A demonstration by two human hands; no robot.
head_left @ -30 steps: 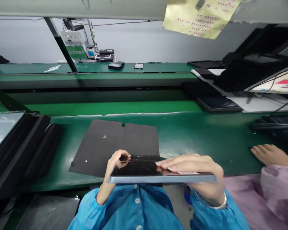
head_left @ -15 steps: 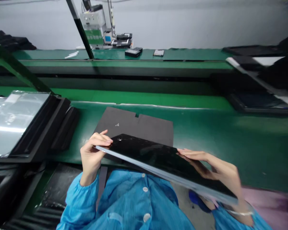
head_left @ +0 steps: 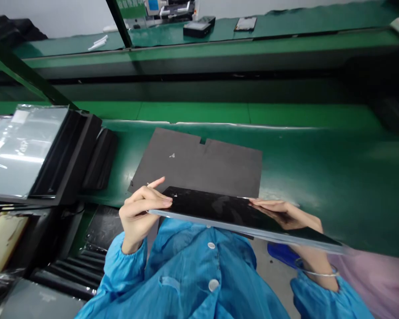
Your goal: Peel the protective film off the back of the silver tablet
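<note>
I hold a thin black glossy tablet (head_left: 219, 209) with a silver edge in both hands, above my lap at the near edge of the green bench. My left hand (head_left: 139, 212) pinches its left end, thumb under and fingers on top. On the right part of the screen my right hand (head_left: 286, 215) lies with fingers flat, its palm partly hidden under the tablet. Just beyond the tablet a dark grey foam mat (head_left: 199, 161) lies flat on the green bench (head_left: 319, 168).
A stack of black trays topped with a clear plastic sheet (head_left: 23, 146) stands at the left. More black trays (head_left: 76, 261) sit below the bench at lower left. A green conveyor (head_left: 199, 110) runs behind. A person's pink sleeve (head_left: 379, 283) is at lower right.
The tablet has gone from level to tilted and back to nearly level, shifting slightly left. My view has dropped and turned left; the neighbour's hand and the right-side screens have left the view.
</note>
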